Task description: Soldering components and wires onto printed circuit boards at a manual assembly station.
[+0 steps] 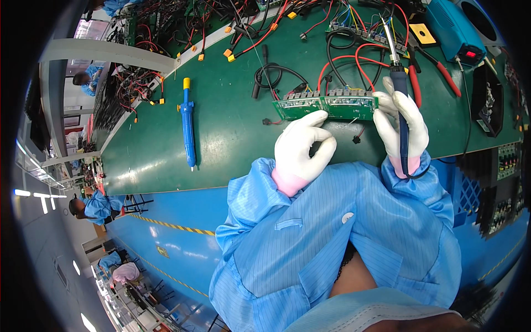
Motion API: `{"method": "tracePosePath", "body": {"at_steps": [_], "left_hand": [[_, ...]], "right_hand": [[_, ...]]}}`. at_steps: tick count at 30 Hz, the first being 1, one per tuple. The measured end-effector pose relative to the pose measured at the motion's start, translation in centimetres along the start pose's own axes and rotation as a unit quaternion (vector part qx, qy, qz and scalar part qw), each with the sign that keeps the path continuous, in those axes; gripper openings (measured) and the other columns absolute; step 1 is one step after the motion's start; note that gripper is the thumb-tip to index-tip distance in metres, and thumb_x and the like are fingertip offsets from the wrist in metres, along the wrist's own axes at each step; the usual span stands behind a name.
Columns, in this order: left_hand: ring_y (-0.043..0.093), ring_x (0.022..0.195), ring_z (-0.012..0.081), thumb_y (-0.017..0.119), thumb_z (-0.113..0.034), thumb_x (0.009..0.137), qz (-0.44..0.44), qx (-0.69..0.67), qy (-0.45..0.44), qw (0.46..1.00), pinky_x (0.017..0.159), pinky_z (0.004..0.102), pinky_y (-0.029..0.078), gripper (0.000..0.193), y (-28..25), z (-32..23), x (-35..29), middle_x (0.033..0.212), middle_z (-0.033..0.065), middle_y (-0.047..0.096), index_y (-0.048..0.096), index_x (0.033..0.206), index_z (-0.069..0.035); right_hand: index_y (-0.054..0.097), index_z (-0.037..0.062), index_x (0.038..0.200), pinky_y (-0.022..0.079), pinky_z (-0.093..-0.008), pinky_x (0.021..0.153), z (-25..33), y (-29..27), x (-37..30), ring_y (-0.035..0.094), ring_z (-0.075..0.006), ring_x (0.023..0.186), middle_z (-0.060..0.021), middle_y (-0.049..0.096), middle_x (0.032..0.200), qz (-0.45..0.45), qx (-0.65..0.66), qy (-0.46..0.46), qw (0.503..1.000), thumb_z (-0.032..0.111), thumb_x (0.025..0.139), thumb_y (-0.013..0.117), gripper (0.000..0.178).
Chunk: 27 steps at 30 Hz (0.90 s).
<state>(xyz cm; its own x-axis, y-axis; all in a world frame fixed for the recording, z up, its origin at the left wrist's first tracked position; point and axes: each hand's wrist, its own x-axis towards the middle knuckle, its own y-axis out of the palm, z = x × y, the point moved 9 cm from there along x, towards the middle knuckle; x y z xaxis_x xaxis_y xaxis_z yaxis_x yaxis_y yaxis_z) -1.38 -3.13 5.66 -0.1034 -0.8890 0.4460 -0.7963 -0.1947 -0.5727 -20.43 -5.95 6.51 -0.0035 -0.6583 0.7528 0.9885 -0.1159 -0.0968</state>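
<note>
A green circuit board (348,108) with silver blocks along its far edge and red and black wires lies in front of me. My left hand (303,146), in a white glove with a pink cuff, is at the board's near left edge. Its forefinger tip touches or nearly touches the board, while the thumb curves below, apart from it. My right hand (409,124), gloved alike, holds a soldering iron (399,83) with a dark blue handle, its metal tip pointing away from me. The right fingertips are close beside the board's right end.
A blue desoldering pump (188,130) lies on the green table (146,144) at left. Red-handled pliers (447,78), another wired board (365,36) and a teal soldering station (454,33) are at far right. Black cable (276,74) and many wires lie beyond. People work in the left background.
</note>
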Motion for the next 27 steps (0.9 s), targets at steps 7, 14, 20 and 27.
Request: {"method": "tracePosePath", "body": {"at_steps": [7,14,20,27], "left_hand": [[0.064,0.096,0.0274,0.065,0.0,0.072,-0.017,-0.226,-0.101,0.969,0.087,0.0334,0.049,0.009,-0.9,3.1,-1.0,0.108,0.0165,0.067,0.066,0.081,-0.001],[0.053,0.121,0.0325,0.063,0.002,0.075,-0.169,-0.089,-0.184,0.964,0.097,0.0372,0.045,0.007,-5.2,6.5,-2.0,0.134,0.0213,0.051,0.064,0.081,0.0],[0.042,0.131,0.0349,0.065,0.0,0.074,-0.089,-0.066,-0.119,0.987,0.104,0.0404,0.04,0.005,-3.7,4.8,-1.8,0.147,0.0222,0.033,0.064,0.079,0.0],[0.034,0.137,0.0361,0.067,-0.001,0.072,-0.034,-0.128,-0.093,0.987,0.107,0.0453,0.037,0.003,-3.0,4.0,-1.6,0.152,0.0233,0.024,0.065,0.074,-0.001]], "right_hand": [[0.053,-0.0032,0.121,0.058,-0.0334,0.077,-1.7,-0.3,-0.5,0.068,-0.0296,0.094,-0.0268,0.06,0.118,-0.033,0.051,0.059,0.996,-0.015,0.072,0.067,0.052],[0.053,-0.004,0.122,0.058,-0.0313,0.075,-2.3,-0.4,-0.5,0.069,-0.028,0.089,-0.0271,0.06,0.118,-0.047,0.054,0.074,0.995,-0.016,0.07,0.068,0.056],[0.048,0.0045,0.129,0.056,-0.0362,0.077,-2.4,-1.1,-1.2,0.065,-0.033,0.096,-0.0311,0.059,0.116,-0.002,-0.014,0.13,0.991,-0.006,0.084,0.06,0.047],[0.054,-0.0015,0.12,0.055,-0.0344,0.069,-0.7,-4.4,-2.6,0.066,-0.0294,0.08,-0.0267,0.063,0.104,-0.062,0.125,0.098,0.985,0.01,0.092,0.054,0.031]]}}
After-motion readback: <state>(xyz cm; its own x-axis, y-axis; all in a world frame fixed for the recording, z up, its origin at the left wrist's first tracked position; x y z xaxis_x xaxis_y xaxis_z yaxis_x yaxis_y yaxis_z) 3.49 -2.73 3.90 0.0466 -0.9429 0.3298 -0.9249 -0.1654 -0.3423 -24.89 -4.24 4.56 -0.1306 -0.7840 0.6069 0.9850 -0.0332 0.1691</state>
